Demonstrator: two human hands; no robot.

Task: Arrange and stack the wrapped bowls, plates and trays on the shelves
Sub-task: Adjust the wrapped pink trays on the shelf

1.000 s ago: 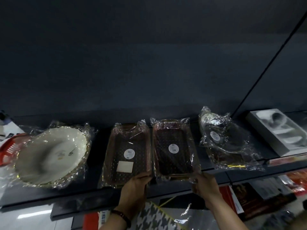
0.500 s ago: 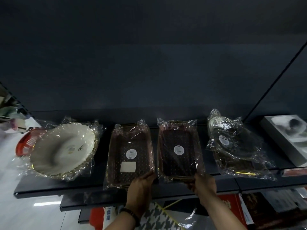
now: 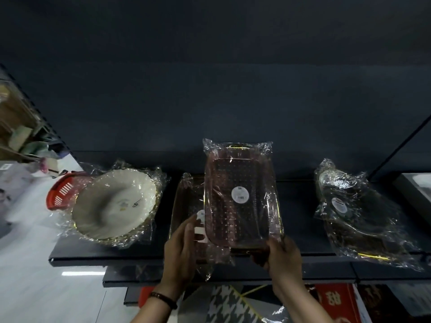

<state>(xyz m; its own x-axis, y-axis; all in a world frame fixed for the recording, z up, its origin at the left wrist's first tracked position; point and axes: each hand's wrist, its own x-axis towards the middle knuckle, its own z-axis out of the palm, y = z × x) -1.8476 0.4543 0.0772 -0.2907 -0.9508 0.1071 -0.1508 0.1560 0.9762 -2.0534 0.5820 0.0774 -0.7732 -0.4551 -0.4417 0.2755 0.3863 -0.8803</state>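
A wrapped pink see-through tray (image 3: 240, 199) with a round white sticker is lifted off the dark shelf (image 3: 105, 255), and my right hand (image 3: 279, 255) grips its near edge. It overlaps a second wrapped pink tray (image 3: 186, 206) that lies on the shelf below and to the left. My left hand (image 3: 182, 250) rests against the near end of that lower tray, fingers spread. A wrapped cream bowl (image 3: 114, 203) sits at the left of the shelf. A wrapped dark dish (image 3: 359, 213) lies at the right.
A red plastic basket (image 3: 60, 192) sits behind the cream bowl at the shelf's left end. A grey boxed set (image 3: 417, 192) stands at the far right. Lower shelves hold red and patterned boxes (image 3: 335, 301). White floor shows at left.
My right hand has lifted the right pink tray and carried it left, over the other tray. My left hand let go of its left edge and shifted onto the lower tray.
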